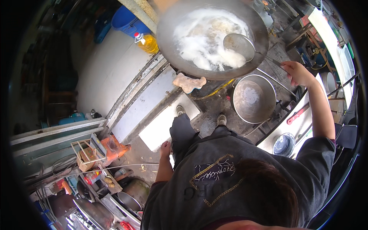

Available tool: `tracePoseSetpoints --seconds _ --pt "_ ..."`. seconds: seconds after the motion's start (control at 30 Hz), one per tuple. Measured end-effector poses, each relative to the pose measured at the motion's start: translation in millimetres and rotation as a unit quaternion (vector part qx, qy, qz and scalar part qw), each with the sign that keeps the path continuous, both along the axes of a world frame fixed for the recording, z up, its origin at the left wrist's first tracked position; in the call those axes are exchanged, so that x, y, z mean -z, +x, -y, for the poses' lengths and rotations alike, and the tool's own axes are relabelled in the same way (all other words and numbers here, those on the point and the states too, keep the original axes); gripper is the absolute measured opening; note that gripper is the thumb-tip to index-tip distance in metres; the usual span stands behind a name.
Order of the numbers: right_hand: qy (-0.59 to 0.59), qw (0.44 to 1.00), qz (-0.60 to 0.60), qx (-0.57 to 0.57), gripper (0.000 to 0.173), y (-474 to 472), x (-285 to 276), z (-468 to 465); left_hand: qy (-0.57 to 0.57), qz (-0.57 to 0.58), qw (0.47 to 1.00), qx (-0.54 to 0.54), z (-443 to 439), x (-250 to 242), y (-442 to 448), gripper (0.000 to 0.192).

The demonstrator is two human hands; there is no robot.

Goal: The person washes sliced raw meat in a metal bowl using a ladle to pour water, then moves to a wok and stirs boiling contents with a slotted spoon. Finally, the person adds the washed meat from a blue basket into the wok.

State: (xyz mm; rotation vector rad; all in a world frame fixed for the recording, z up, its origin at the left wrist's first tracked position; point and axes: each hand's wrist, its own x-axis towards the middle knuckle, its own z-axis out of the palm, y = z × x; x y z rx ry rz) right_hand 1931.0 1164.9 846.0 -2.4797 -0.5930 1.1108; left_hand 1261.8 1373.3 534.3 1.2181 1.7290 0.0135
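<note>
My right hand [299, 73] grips the handle of a large metal ladle [240, 46]. Its round bowl is tilted at the right side of a big wok [166, 49], partly in white, foaming liquid [198, 37]. Steam hazes the wok's upper part. My left hand [165, 149] hangs low beside my left thigh, apart from the wok. Nothing shows in it, but its fingers are too small and turned to judge. Against the wok's near edge rests a stained cloth [189, 82].
A deep metal pot [254, 99] stands below the wok's right side. On the right worktop [270, 143] are a metal basin [283, 144] and a red-handled tool [297, 115]. An oil bottle [148, 43] and blue bucket [126, 20] stand left. My left shoe [180, 110] is over a white slab [161, 129].
</note>
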Motion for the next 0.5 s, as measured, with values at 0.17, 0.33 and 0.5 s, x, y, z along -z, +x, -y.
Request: tracePoseSetpoints --seconds 0.17,0.33,0.5 --pt "0.010 0.994 -0.109 -0.023 0.037 -12 6 -25 -0.029 -0.007 0.998 -0.047 4 -19 8 0.048" --pt "0.029 0.976 -0.218 -0.004 0.037 -31 25 -61 -0.011 -0.004 0.999 -0.046 10 -24 3 0.047" --pt "0.051 0.949 -0.312 0.005 0.034 -48 46 -107 -0.001 0.011 0.998 -0.058 19 -26 -3 0.044"
